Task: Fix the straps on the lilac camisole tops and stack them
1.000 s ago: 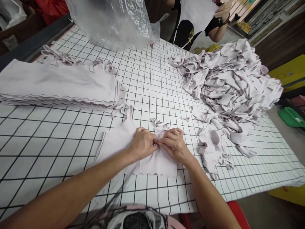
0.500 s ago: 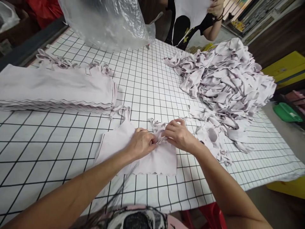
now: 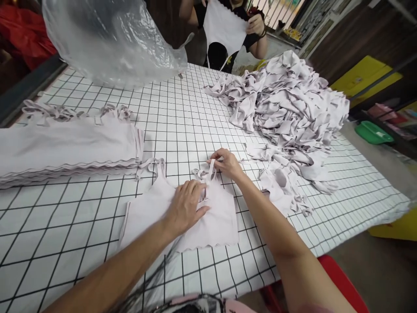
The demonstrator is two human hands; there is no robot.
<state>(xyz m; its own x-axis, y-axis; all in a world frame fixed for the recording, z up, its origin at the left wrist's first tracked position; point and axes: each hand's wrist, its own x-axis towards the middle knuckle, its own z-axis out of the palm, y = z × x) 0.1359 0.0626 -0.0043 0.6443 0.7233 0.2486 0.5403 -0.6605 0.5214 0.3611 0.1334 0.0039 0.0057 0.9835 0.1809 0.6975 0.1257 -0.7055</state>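
Black grid lines cross the white tablecloth [image 3: 87,221], with a red stool [image 3: 342,278] below its near edge on the right. Close to the person, a pale camisole [image 3: 220,221] lies flat on the cloth, its wavy hem toward the body. The left hand [image 3: 185,204] rests palm down on it, gripping nothing, thumb spread away from the fingers. Just beyond, the right hand [image 3: 227,164] pinches the top of one strap [image 3: 212,169] between thumb and fingertips, drawing it up into a narrow loop. Farther left sits a neat stack of folded garments [image 3: 68,145]; to the right, a few crumpled pieces [image 3: 282,187] lie in front of a large heap [image 3: 293,100] of similar fabric. Past these, a clear plastic bag [image 3: 120,52] bulges over the far left, and across the table a co-worker's hand [image 3: 256,25] holds up a pale garment [image 3: 224,26].
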